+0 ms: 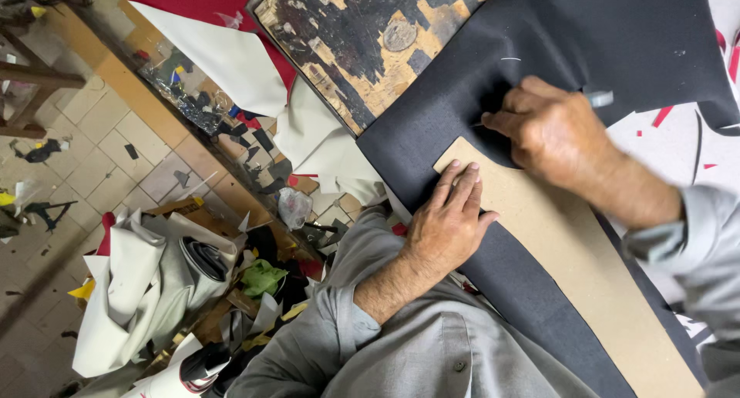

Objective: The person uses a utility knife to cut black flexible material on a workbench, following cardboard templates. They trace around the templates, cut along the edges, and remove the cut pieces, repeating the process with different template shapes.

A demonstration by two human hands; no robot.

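Right hand (555, 128) is closed in a pinch around a small cutting tool (600, 98), only a grey metal bit of it sticking out past the knuckles; tip looks pressed onto the black sheet material (617, 36) right at the curved edge of the cardboard pattern (563, 251). Left hand (449, 221) lies flat, fingers spread open, grasping nothing, palm down on the near end of the pattern, just beside the cutting hand. Pattern looks stiff and light, likely to slide unless pressed flat like this. The black sheet under it looks thin, limp and floppy, probably light; best held by flat pressure close to the cut line, not lifted by an edge. Outward from the hands: worn wooden board (362, 43) under the sheet, white sheet (239, 59) beyond it, scrap pile (177, 290) down on the floor.
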